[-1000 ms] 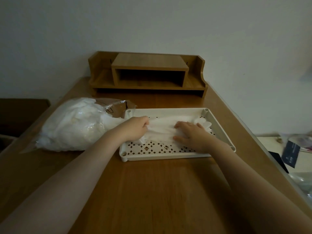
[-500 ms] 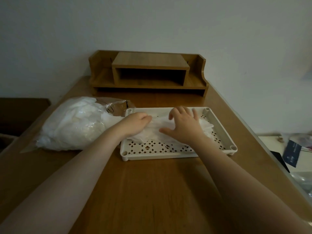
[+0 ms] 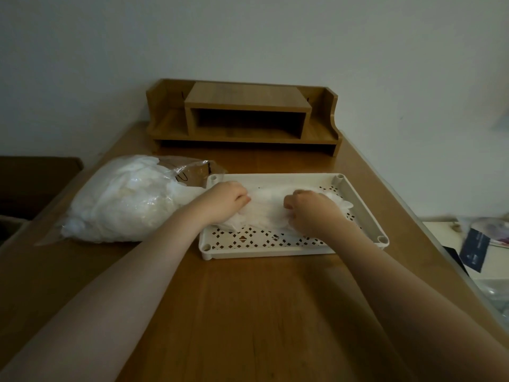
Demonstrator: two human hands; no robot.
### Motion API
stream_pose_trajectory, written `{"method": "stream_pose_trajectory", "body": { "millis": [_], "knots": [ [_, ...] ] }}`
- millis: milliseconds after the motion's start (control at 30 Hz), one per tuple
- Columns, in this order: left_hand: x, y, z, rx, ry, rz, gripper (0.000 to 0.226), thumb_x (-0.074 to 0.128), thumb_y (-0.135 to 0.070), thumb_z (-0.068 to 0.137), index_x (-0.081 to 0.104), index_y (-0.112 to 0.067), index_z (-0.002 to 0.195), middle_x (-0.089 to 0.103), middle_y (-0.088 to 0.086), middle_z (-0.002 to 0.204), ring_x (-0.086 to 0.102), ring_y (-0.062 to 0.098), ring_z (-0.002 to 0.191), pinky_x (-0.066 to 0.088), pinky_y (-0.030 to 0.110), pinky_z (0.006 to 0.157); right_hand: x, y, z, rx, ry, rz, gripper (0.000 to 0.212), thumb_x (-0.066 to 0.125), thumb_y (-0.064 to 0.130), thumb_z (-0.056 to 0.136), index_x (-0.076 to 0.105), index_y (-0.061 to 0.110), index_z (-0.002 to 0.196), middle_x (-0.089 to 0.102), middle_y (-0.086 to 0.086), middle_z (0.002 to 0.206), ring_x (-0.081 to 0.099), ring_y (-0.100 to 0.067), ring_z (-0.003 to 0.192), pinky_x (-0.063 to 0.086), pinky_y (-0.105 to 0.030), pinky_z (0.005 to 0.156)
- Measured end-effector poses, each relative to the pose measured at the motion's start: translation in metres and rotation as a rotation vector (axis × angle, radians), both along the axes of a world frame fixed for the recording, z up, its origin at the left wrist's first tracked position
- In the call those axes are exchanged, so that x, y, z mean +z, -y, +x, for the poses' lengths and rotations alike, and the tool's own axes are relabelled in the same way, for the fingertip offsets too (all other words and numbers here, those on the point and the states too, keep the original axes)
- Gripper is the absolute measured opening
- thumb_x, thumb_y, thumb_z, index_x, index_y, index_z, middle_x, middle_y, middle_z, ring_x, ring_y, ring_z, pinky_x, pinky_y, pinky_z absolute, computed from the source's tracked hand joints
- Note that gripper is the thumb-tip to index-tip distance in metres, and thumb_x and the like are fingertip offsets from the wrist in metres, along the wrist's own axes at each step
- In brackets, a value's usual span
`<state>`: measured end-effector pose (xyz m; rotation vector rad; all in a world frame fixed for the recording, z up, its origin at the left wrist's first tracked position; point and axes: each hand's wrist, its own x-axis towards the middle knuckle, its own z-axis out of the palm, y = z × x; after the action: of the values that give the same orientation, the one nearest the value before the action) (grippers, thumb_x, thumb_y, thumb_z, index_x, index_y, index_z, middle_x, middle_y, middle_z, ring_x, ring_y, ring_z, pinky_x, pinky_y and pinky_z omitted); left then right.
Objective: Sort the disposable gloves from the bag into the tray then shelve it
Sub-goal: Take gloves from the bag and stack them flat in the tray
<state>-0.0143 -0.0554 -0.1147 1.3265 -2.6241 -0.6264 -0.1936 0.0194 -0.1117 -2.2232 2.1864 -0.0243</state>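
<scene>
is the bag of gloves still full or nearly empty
Still mostly full: the clear bag bulges with white gloves, lying on its side left of the tray, where only a few gloves lie under both hands.

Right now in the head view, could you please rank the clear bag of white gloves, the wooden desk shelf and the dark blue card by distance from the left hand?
1. Clear bag of white gloves: just left of the left hand.
2. Wooden desk shelf: behind, at the wall.
3. Dark blue card: far right, off the table.
</scene>
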Motion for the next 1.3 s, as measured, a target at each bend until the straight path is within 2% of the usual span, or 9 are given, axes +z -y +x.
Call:
{"method": "stream_pose_trajectory", "body": {
  "millis": [200, 367, 567, 667, 733, 800, 900, 1067, 1300],
  "knots": [
    [0.024, -0.002, 0.021, 0.016, -0.075, -0.298, 0.028, 0.041, -0.024, 0.100, 0.052, -0.017, 0.124, 0.052, -0.004, 0.123, 0.053, 0.011, 0.098, 0.044, 0.026, 0.083, 0.012, 0.001, 0.021, 0.046, 0.247, -0.279, 0.024, 0.044, 0.017, 0.094, 0.066, 0.010, 0.099, 0.064, -0.006, 0.100, 0.058, -0.017, 0.084, 0.050, -0.030, 0.077],
    [0.025, -0.005, 0.043, 0.088, 0.062, -0.299, 0.034, 0.036, -0.010, 0.099, 0.050, -0.018, 0.128, 0.058, 0.004, 0.116, 0.051, 0.015, 0.097, 0.043, 0.031, 0.084, 0.008, 0.014, 0.069, 0.192, 0.383, -0.120, 0.028, 0.053, 0.020, 0.095, 0.062, 0.012, 0.121, 0.067, -0.003, 0.114, 0.063, -0.015, 0.095, 0.053, -0.033, 0.089],
    [0.027, -0.005, 0.046, 0.102, 0.195, -0.160, 0.048, 0.059, -0.043, 0.087, 0.051, -0.022, 0.129, 0.060, 0.001, 0.119, 0.053, 0.017, 0.103, 0.042, 0.029, 0.080, -0.009, 0.028, 0.086, 0.004, 0.369, -0.009, 0.038, 0.066, 0.033, 0.086, 0.062, 0.008, 0.114, 0.066, -0.007, 0.103, 0.063, -0.020, 0.083, 0.055, -0.031, 0.074],
    [0.029, -0.006, 0.042, 0.100, 0.274, -0.169, 0.036, 0.060, -0.034, 0.088, 0.059, -0.019, 0.122, 0.061, 0.004, 0.116, 0.053, 0.019, 0.104, 0.042, 0.029, 0.082, -0.006, 0.029, 0.084, -0.049, 0.520, -0.070, 0.020, 0.066, 0.026, 0.086, 0.067, 0.009, 0.096, 0.066, -0.004, 0.090, 0.056, -0.013, 0.071, 0.047, -0.021, 0.061],
    [0.030, -0.003, 0.047, 0.107, 0.187, -0.170, 0.014, 0.055, -0.025, 0.093, 0.066, -0.017, 0.094, 0.065, 0.005, 0.097, 0.053, 0.015, 0.078, 0.038, 0.025, 0.064, 0.000, 0.030, 0.082, -0.088, 0.682, -0.121, 0.009, 0.065, 0.022, 0.087, 0.066, 0.013, 0.084, 0.064, 0.001, 0.083, 0.055, -0.011, 0.071, 0.045, -0.017, 0.060],
    [0.037, -0.003, 0.054, 0.117, 0.066, -0.189, 0.027, 0.051, -0.024, 0.095, 0.059, -0.014, 0.072, 0.059, 0.005, 0.075, 0.046, 0.013, 0.060, 0.032, 0.026, 0.053, 0.007, 0.029, 0.081, -0.127, 0.905, -0.205, 0.011, 0.063, 0.018, 0.088, 0.066, 0.013, 0.079, 0.064, -0.001, 0.082, 0.058, -0.016, 0.077, 0.050, -0.022, 0.068],
    [0.046, -0.004, 0.064, 0.168, -0.183, -0.208, 0.026, 0.048, -0.027, 0.097, 0.062, -0.013, 0.081, 0.056, 0.000, 0.070, 0.045, 0.010, 0.056, 0.030, 0.022, 0.051, 0.017, 0.034, 0.085, -0.189, 1.109, -0.314, 0.014, 0.059, 0.020, 0.091, 0.064, 0.010, 0.082, 0.065, -0.006, 0.085, 0.061, -0.022, 0.080, 0.054, -0.031, 0.075],
    [0.045, 0.000, 0.076, 0.313, -0.447, -0.290, 0.023, 0.048, -0.026, 0.098, 0.065, -0.012, 0.089, 0.052, -0.004, 0.064, 0.041, 0.005, 0.052, 0.030, 0.012, 0.046, 0.022, 0.039, 0.093, -0.173, 1.292, -0.273, 0.022, 0.057, 0.024, 0.093, 0.062, 0.003, 0.091, 0.055, -0.003, 0.066, 0.047, -0.006, 0.049, 0.043, -0.017, 0.047],
    [0.031, 0.009, 0.071, 0.343, -0.368, -0.292, 0.020, 0.044, -0.023, 0.099, 0.062, -0.014, 0.099, 0.047, -0.008, 0.064, 0.042, 0.006, 0.055, 0.027, 0.019, 0.049, 0.025, 0.033, 0.076, 0.115, 1.586, 0.019, 0.030, 0.066, 0.019, 0.073, 0.061, 0.012, 0.101, 0.061, -0.002, 0.081, 0.061, -0.013, 0.075, 0.050, -0.029, 0.078]
  ]
}}
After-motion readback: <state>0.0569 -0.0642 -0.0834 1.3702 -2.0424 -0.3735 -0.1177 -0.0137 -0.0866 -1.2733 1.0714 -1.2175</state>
